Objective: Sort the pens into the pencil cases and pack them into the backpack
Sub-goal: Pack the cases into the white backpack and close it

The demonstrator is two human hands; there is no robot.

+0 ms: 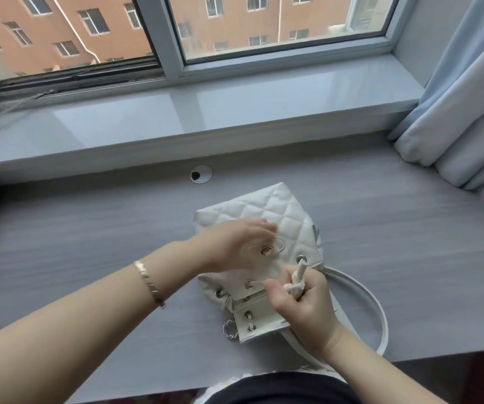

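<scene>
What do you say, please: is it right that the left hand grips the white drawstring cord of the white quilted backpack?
No: the head view shows the right hand gripping the white drawstring cord of the white quilted backpack.

Quilted leather-look backpack (267, 211); matt woodgrain desk (89, 243)

Soft, even daylight comes in through the far window (264, 24); the scene is bright but not harsh; the glossy windowsill (176, 121) carries pale reflections of the panes; shadows on the desk (89, 243) are faint and soft-edged; the left hand (243, 246) is smeared by motion blur, half transparent at the fingers; the right hand (302, 298) and the cord (297, 275) it grips look sharper; wide-angle distortion bends the window and the curtain (468, 97) near the edges; fine detail is slightly soft everywhere.
</scene>
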